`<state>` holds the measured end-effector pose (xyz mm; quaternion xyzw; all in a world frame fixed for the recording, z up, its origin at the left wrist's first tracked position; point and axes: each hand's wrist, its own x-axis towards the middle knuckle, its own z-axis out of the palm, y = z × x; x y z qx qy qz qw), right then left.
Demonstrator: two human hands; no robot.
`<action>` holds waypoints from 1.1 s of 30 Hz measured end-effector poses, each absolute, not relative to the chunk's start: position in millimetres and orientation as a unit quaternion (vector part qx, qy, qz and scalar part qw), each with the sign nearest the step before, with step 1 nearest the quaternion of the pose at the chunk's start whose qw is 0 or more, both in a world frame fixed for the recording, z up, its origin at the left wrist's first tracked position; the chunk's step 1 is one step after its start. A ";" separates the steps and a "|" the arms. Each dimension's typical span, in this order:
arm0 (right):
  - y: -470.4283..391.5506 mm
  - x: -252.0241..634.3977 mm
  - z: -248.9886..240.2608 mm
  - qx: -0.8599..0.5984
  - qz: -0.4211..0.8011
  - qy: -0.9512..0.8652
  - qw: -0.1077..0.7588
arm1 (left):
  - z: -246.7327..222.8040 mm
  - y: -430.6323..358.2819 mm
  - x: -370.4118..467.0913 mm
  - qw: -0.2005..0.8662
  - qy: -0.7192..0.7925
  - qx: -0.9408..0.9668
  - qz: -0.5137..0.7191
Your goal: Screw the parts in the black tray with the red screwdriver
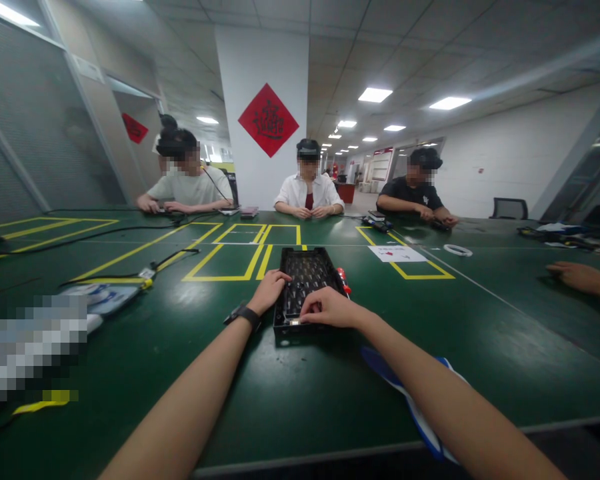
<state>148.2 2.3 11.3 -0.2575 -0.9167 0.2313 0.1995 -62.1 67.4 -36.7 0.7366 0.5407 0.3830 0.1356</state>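
Note:
A black open tray point(310, 328) with raised walls lies on the green table in front of me. Rows of small, shiny dark parts point(307, 272) fill its floor, too small to name. My left hand point(271, 291) grips the tray's left wall, its fingers over the rim. Inside the near left corner, my right hand point(329, 308) is closed in a pinch at a small pale piece point(295, 323). The fingertips partly hide that piece. Beyond the tray's right wall a red object point(343, 280) shows in part.
Blue-and-white flat items point(420, 407) lie under my right forearm. A plastic packet point(107, 297) and cables point(175, 253) are at the left. Yellow tape outlines point(220, 277) and a paper sheet point(397, 254) lie farther off. Several people sit around the table; another person's hand point(575, 275) rests at the right.

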 end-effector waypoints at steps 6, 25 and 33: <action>1.6 148.2 12.0 -0.260 0.233 -0.916 0.199 | -37.2 66.9 -61.6 0.132 0.540 0.737 0.385; 52.0 135.3 24.3 -0.423 0.121 -0.878 0.189 | -36.8 67.8 -62.8 0.130 0.532 0.741 0.388; 72.7 102.9 16.6 -0.502 0.033 -0.855 0.127 | -38.8 70.7 -63.0 0.126 0.536 0.736 0.394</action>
